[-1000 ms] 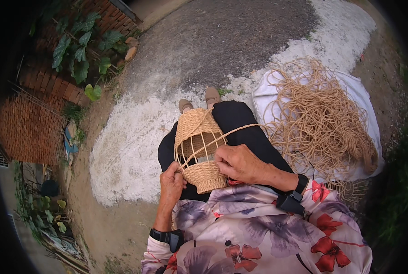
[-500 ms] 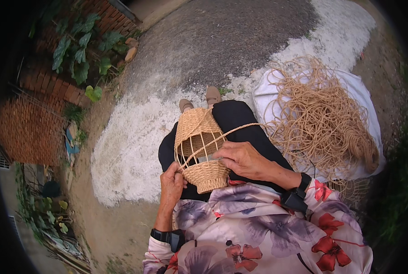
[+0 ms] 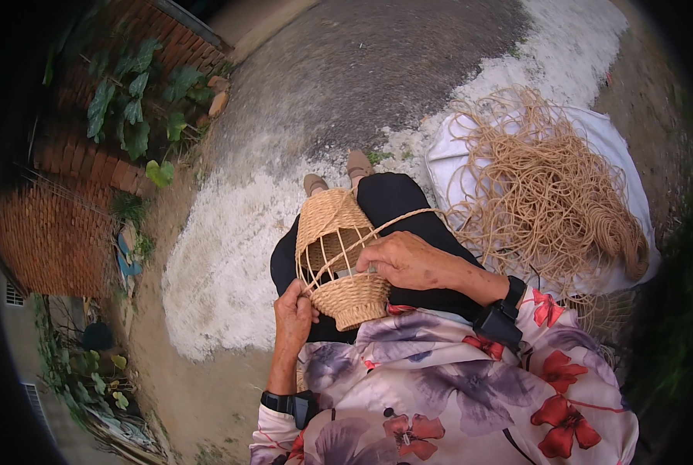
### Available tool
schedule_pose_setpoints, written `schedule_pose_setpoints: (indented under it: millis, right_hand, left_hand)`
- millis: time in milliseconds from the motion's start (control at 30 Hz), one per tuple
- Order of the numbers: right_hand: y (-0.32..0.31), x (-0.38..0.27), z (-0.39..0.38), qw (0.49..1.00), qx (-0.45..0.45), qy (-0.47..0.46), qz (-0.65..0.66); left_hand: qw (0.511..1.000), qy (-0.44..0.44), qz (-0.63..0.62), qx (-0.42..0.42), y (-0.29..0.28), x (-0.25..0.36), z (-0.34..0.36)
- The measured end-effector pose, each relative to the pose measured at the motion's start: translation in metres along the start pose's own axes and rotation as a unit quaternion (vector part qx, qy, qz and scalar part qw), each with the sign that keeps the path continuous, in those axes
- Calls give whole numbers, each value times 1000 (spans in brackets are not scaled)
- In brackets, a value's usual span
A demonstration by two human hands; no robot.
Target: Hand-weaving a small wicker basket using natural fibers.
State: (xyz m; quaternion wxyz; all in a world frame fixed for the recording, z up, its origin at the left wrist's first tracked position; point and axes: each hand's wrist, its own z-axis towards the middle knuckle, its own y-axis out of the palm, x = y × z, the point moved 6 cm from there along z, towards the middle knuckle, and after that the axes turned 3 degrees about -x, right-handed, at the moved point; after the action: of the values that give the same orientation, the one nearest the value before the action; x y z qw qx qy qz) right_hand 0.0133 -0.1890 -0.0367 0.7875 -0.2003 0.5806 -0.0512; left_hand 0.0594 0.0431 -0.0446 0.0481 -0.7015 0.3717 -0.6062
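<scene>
**A basket held on the lap**

At the far left, a brick wall (image 3: 56,225) is seen, with green leaves (image 3: 125,116) above it. Beside these, a white patch (image 3: 222,263) is spread over the ground.

Nearer the middle, the left hand (image 3: 294,314) is curled against the left side of the basket (image 3: 338,260), close to its woven bottom band. Its fingers are bent and pressed to the weave. It cannot be told if a strand is pinched there.

The basket is laid on its side on the lap, over black trousers (image 3: 397,213). Its top and bottom are tightly woven, and open ribs are left in between. Two shoes (image 3: 338,174) are seen just past it.

The right hand (image 3: 408,260) is laid over the right side of the basket. Its fingers are bent down onto the weave, with the tips pressed together on a strand (image 3: 397,221). This strand is bent in a loop from the basket out to the right.

At the right, a big loose pile of cane (image 3: 548,194) is heaped on a white cloth (image 3: 610,139).
</scene>
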Motion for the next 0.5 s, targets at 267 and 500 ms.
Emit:
schedule_pose_setpoints:
  millis: [267, 500]
  right_hand:
    - [1, 6, 9, 992, -118, -41, 20]
    - [4, 1, 3, 988, -129, 10, 78]
  left_hand:
    - [1000, -13, -14, -10, 1, 0, 1]
    - [999, -15, -33, -12, -1, -5, 1]
